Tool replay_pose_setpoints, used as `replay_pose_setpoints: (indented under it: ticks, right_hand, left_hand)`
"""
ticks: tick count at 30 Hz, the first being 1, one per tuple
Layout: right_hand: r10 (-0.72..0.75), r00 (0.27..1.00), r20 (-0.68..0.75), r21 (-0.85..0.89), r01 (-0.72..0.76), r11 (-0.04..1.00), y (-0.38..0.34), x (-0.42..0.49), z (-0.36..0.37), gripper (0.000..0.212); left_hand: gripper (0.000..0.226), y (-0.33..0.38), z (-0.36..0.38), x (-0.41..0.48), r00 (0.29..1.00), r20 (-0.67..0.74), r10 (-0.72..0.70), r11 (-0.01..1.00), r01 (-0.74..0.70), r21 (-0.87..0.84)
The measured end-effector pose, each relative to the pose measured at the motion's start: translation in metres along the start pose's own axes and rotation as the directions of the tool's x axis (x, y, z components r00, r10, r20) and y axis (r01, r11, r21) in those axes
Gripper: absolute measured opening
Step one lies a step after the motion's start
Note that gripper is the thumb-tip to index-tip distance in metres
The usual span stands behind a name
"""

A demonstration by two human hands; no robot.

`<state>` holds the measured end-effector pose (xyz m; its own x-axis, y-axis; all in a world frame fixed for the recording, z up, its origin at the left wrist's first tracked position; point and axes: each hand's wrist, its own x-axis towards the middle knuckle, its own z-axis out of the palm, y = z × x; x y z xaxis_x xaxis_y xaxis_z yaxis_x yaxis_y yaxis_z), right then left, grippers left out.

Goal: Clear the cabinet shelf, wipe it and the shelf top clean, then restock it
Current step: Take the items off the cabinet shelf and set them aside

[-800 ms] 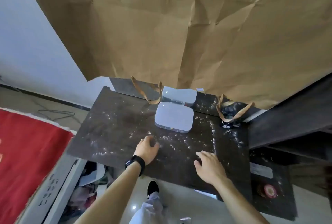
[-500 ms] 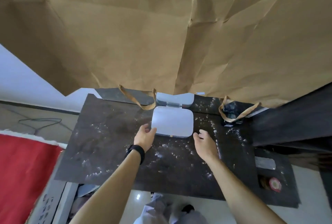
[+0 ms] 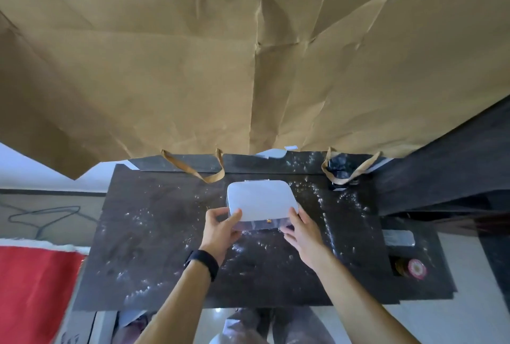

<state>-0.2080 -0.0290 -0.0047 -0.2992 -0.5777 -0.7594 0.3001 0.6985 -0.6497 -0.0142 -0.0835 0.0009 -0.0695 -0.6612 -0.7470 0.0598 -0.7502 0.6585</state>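
Observation:
A white plastic box with rounded corners (image 3: 259, 200) is held just above the dark shelf top (image 3: 154, 236), which is sprinkled with white powder. My left hand (image 3: 220, 229) grips the box at its near left corner, thumb on the lid. My right hand (image 3: 303, 230) clasps its near right corner. A small brass clasp shows on the box's near side between my hands.
A large brown paper bag (image 3: 248, 54) hangs over the back of the shelf top, its handles (image 3: 201, 170) drooping onto it. A dark object (image 3: 339, 170) sits at the back right. A lower dark surface at right holds a pink-topped round item (image 3: 416, 269). Red fabric (image 3: 33, 288) lies at left.
Both hands moved forward from the shelf top's near part to the white box and took hold of it. The box has come nearer and sits slightly raised.

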Motion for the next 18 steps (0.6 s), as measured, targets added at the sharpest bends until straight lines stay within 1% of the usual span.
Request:
replay_pose_setpoints:
  ticks: [3,5,6,9,11,14,16,18]
  right_hand:
    - [-0.002,1.000,0.025,0.185,-0.003,0.983,0.002,-0.026,-0.025,0.053]
    - [-0.040,0.999,0.010,0.255,0.036,0.966,0.006,-0.045,-0.045,0.058]
    - [-0.060,0.998,-0.007,0.278,0.060,0.959,0.009,-0.055,-0.055,0.058]
    - [-0.110,0.989,-0.103,0.312,0.137,0.940,0.021,-0.077,-0.095,0.065]
    - [-0.119,0.979,-0.168,0.366,0.174,0.914,0.030,-0.088,-0.128,0.060]
    - [-0.086,0.972,-0.221,0.461,0.181,0.869,0.041,-0.099,-0.183,0.054]
    - [-0.081,0.962,-0.261,0.474,0.201,0.858,0.046,-0.105,-0.221,0.055]
    - [-0.095,0.960,-0.263,0.467,0.213,0.858,0.051,-0.110,-0.261,0.051]
  left_hand:
    - [0.062,-0.004,0.007,-0.019,0.988,0.152,-0.040,0.995,0.052,-0.080]
    - [0.075,-0.007,0.017,-0.032,0.963,0.264,-0.056,0.994,0.079,-0.078]
    - [0.078,-0.008,0.025,-0.037,0.948,0.312,-0.062,0.995,0.083,-0.054]
    - [0.076,-0.016,0.060,-0.056,0.910,0.409,-0.072,0.997,0.068,0.025]
    - [0.070,-0.025,0.092,-0.067,0.888,0.451,-0.088,0.996,0.066,0.065]
    - [0.065,-0.042,0.142,-0.082,0.863,0.493,-0.109,0.990,0.047,0.136]
    - [0.063,-0.054,0.177,-0.092,0.859,0.501,-0.101,0.982,0.007,0.187]
    - [0.061,-0.064,0.214,-0.107,0.862,0.501,-0.079,0.958,-0.073,0.277]
